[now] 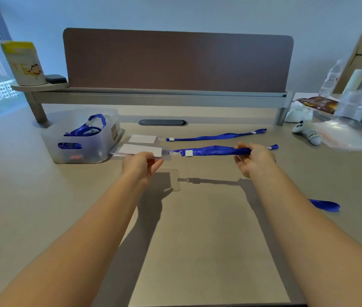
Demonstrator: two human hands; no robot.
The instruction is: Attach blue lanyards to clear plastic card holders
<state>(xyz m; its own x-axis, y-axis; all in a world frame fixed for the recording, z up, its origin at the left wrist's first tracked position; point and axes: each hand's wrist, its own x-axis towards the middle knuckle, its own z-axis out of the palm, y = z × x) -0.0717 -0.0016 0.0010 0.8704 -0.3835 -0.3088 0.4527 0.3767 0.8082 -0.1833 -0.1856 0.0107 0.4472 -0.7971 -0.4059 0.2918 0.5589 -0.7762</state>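
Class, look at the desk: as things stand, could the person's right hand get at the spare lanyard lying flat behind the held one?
Probably not at once. The path to the spare lanyard looks free, but the right hand is busy gripping the held lanyard and must release first.

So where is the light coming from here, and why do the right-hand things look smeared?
Head view: hard shadows of both arms fall toward the viewer on the beige desk, so light comes from ahead and above; the clear plastic bags at the right edge are blurred and stretched by the wide lens.
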